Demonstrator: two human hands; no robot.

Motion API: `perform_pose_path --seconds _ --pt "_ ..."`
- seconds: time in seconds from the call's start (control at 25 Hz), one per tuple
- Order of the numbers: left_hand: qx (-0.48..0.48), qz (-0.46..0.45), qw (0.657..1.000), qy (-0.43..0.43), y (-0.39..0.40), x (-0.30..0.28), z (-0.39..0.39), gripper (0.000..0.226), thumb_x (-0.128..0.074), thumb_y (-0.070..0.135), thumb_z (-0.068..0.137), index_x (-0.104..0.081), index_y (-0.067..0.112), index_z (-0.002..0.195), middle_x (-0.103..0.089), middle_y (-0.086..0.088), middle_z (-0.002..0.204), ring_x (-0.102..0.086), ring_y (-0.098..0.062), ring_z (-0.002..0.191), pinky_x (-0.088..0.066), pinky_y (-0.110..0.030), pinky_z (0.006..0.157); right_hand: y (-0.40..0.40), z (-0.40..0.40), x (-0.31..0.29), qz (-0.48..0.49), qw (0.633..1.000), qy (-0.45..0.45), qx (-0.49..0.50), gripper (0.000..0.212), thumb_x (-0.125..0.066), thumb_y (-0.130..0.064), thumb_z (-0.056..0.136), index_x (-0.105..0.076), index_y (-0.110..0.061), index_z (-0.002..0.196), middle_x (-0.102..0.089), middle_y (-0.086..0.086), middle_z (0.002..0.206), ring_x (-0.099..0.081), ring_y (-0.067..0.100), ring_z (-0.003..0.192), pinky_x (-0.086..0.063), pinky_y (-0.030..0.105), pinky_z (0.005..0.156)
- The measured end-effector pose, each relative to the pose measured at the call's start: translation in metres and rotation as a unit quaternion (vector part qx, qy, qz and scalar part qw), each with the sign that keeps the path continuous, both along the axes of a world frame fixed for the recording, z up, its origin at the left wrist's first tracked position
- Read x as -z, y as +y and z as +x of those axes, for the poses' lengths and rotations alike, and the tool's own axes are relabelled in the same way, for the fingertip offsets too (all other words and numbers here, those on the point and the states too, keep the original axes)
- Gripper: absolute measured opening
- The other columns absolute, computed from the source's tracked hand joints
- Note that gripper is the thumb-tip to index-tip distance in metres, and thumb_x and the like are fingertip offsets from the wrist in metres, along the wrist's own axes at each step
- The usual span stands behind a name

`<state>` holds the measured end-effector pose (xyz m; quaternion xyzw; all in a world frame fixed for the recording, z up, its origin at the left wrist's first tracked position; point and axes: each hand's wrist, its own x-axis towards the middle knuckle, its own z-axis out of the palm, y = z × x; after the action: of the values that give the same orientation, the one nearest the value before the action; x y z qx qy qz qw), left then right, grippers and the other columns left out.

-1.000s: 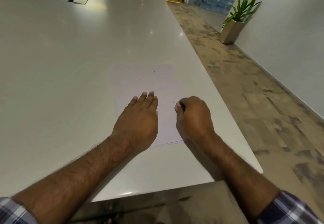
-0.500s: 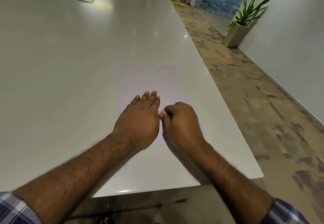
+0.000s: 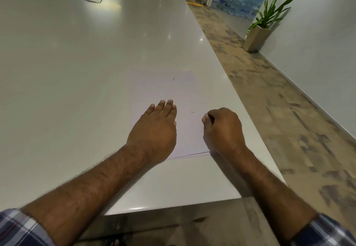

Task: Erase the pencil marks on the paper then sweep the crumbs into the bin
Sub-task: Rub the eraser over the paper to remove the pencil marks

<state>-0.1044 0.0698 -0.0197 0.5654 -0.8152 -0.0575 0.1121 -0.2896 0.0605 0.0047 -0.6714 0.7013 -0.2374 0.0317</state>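
Since half a second ago the right hand (image 3: 223, 128) has swung rightward, away from the left hand (image 3: 155, 130). It is clenched; an eraser inside cannot be confirmed. Left lies flat, pinning the paper (image 3: 185, 99) on the bench (image 3: 77, 72). A faint mark (image 3: 192, 112) sits just left of the right fist.

On the long glossy white bench (image 3: 77, 91), the left hand (image 3: 154, 130) presses flat on a white paper sheet (image 3: 185, 99); the right hand (image 3: 223, 128), fingers (image 3: 207, 119) curled, rests on its right part.
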Motion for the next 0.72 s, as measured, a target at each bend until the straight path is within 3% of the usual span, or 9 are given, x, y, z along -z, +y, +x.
perform_pose_path --seconds 0.08,0.2,0.28,0.4,0.6,0.72 --pt "0.0 0.0 1.0 0.002 0.002 -0.001 0.001 0.055 -0.017 0.025 0.102 -0.009 0.011 0.155 -0.004 -0.004 0.164 -0.003 -0.018 0.151 -0.003 -0.035 0.122 0.009 0.011 -0.003 0.008 1.0 -0.011 -0.027 0.027 -0.056 -0.01 0.085 -0.06 -0.003 0.059 -0.062 0.009 0.059 -0.057 0.024 0.06 -0.047 0.038 0.059" --pt "0.006 -0.003 1.0 0.001 0.0 0.001 0.002 0.055 -0.017 0.026 0.102 -0.01 0.011 0.155 -0.005 -0.005 0.164 -0.004 -0.019 0.151 -0.003 -0.035 0.122 0.053 0.046 0.005 0.006 0.992 -0.002 -0.129 0.034 -0.054 -0.017 0.092 -0.055 -0.01 0.059 -0.053 0.0 0.057 -0.047 0.016 0.057 -0.035 0.029 0.056" --pt "0.003 -0.005 1.0 -0.002 -0.001 0.002 0.002 0.055 -0.018 0.025 0.102 -0.01 0.011 0.155 -0.005 -0.004 0.164 -0.004 -0.019 0.151 -0.003 -0.035 0.122 0.044 0.023 0.005 -0.001 0.997 -0.002 -0.083 0.038 -0.051 -0.018 0.093 -0.051 -0.011 0.056 -0.052 0.001 0.055 -0.046 0.016 0.057 -0.034 0.031 0.057" --pt "-0.002 -0.002 1.0 -0.001 0.0 0.001 0.001 0.055 -0.019 0.024 0.102 -0.01 0.011 0.155 -0.005 -0.004 0.164 -0.004 -0.018 0.151 -0.003 -0.034 0.122 0.025 -0.011 -0.003 0.007 1.0 -0.021 0.008 0.038 -0.052 -0.018 0.092 -0.051 -0.01 0.055 -0.057 0.004 0.056 -0.052 0.021 0.058 -0.045 0.037 0.059" --pt "0.005 -0.001 1.0 0.002 0.0 0.001 0.003 0.055 -0.018 0.026 0.102 -0.011 0.011 0.155 -0.005 -0.004 0.164 -0.004 -0.019 0.151 -0.004 -0.035 0.122 0.069 0.049 0.006 0.004 0.996 -0.043 -0.08 0.03 -0.053 -0.022 0.095 -0.062 -0.015 0.067 -0.06 -0.001 0.064 -0.051 0.012 0.061 -0.036 0.026 0.061" --pt "0.0 -0.005 1.0 -0.001 -0.001 0.001 0.002 0.055 -0.018 0.024 0.102 -0.012 0.011 0.154 -0.006 -0.004 0.164 -0.005 -0.018 0.151 -0.004 -0.034 0.122 0.052 0.005 0.006 -0.004 0.998 -0.067 0.017 0.028 -0.055 -0.022 0.094 -0.062 -0.013 0.069 -0.063 0.001 0.066 -0.057 0.014 0.063 -0.042 0.028 0.061"
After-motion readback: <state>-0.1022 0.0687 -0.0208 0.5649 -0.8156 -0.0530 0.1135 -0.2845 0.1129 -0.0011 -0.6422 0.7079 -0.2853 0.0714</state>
